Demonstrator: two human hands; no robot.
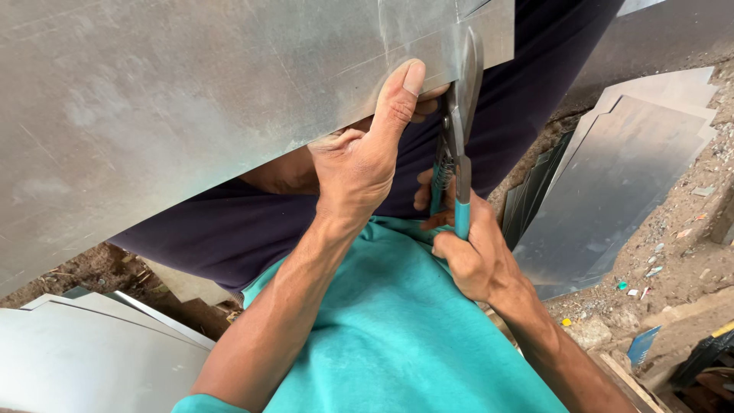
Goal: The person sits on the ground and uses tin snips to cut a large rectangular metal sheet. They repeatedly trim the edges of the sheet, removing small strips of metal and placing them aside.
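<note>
Against the metal sheet (191,99), right hand (474,256) squeezes tin snips (459,122), left hand (359,160) pinching.

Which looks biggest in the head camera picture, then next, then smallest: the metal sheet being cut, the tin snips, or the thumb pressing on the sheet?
1. Metal sheet: fills most of the upper picture.
2. Tin snips: long and narrow, held in the right hand.
3. Left hand thumb: smallest.

The sheet is nearest the camera, so it may look extra large.

Stacked cut metal sheets (619,176) lying on dirt ground (688,268) at right; further grey sheets (69,359) at lower left; small litter scraps (650,271) scattered nearby.
</note>
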